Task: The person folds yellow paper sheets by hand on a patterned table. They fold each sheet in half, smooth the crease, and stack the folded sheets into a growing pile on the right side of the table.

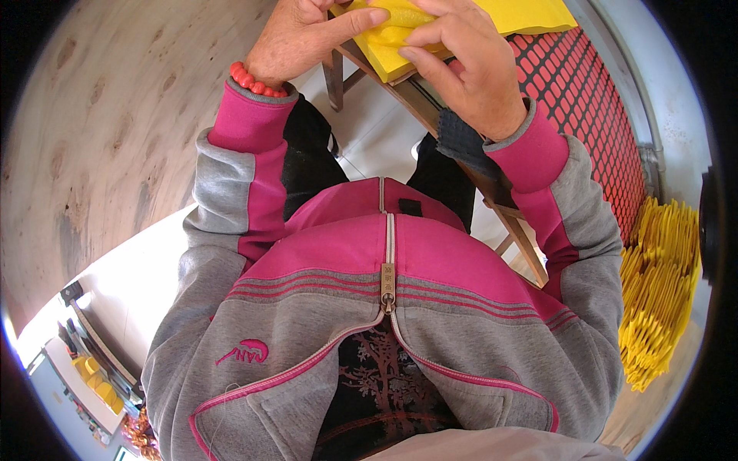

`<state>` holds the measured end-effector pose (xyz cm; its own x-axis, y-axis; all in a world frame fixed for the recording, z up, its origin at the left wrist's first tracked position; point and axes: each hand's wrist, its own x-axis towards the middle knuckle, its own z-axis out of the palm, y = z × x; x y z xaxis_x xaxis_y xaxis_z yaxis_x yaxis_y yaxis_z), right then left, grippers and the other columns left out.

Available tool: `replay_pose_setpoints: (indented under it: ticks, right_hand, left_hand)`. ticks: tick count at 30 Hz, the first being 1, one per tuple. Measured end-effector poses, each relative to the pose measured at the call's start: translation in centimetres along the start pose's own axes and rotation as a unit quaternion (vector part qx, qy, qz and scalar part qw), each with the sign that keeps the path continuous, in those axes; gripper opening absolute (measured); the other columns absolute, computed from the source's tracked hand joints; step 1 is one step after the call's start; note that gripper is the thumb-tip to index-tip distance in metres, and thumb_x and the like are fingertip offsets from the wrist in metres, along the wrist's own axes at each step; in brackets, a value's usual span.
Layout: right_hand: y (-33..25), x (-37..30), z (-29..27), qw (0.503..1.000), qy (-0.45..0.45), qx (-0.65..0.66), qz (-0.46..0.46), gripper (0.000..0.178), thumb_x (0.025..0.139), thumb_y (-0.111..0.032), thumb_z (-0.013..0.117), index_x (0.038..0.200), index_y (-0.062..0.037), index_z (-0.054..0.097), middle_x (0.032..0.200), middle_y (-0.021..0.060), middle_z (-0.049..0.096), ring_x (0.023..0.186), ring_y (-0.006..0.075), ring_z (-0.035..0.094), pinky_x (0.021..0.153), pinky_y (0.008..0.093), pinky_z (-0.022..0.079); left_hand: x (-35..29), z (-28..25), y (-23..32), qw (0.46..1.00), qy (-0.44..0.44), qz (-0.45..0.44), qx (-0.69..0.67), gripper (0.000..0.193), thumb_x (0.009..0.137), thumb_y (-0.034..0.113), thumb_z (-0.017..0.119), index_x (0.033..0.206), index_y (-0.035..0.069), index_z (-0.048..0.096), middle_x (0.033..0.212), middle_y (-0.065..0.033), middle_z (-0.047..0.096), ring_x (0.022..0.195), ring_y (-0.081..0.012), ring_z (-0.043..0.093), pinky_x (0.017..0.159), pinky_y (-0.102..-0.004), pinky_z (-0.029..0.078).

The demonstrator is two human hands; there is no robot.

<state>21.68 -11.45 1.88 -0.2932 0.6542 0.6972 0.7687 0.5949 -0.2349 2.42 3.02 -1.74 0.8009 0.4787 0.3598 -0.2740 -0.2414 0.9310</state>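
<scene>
Red-and-black patterned surface (580, 107) lies right of a soft, folded yellow sheet (378, 60); right hand (475, 67) pinches the sheet; left hand (311, 38) lays its thumb there, full grip unclear.

Glossy yellow sheet (382, 40), grained wooden board (115, 123)

Bright light fills the view, with a blown-out white patch (142, 276) at lower left. Fisheye distortion bows the edge of the wood-grained board (115, 131); black vignetting swallows the corners. The zipper pull (388, 280) looks sharp.
</scene>
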Motion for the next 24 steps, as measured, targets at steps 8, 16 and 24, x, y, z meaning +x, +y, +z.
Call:
replay_pose_setpoints:
  ticks: [8,16,24]
  right_hand:
    - [-1.1,1.0,-0.3,0.998,0.054,0.031,0.030,0.019,0.079,-0.007,0.080,0.093,-0.0025,0.069,0.119,0.0213,0.068,0.115,0.0430,0.065,0.103,0.0498,0.050]
    - [-10.2,-5.9,-2.2,0.972,-0.228,-0.039,0.045,0.006,0.085,-0.016,0.062,0.089,-0.0121,0.059,0.086,0.0053,0.059,0.066,0.0222,0.064,0.062,0.0356,0.054]
    - [-5.9,-19.3,0.6,0.878,-0.254,-0.266,0.306,0.026,0.083,-0.010,0.075,0.107,-0.0066,0.065,0.102,0.0101,0.063,0.092,0.0321,0.066,0.077,0.0407,0.054]
  left_hand:
    - [-0.1,0.4,-0.2,0.999,0.016,0.005,-0.041,0.005,0.100,0.007,0.066,0.096,0.004,0.064,0.088,0.0064,0.061,0.078,-0.0021,0.052,0.069,-0.0198,0.043]
    - [0.5,1.2,-1.0,0.996,0.059,0.055,-0.040,0.003,0.102,0.006,0.063,0.103,0.004,0.061,0.092,0.0039,0.065,0.080,-0.0030,0.056,0.072,-0.0199,0.045]
    - [0.7,2.1,-0.4,0.989,0.123,0.076,-0.020,0.011,0.100,0.002,0.060,0.101,0.008,0.052,0.084,0.0063,0.057,0.072,-0.0020,0.050,0.064,-0.0180,0.039]
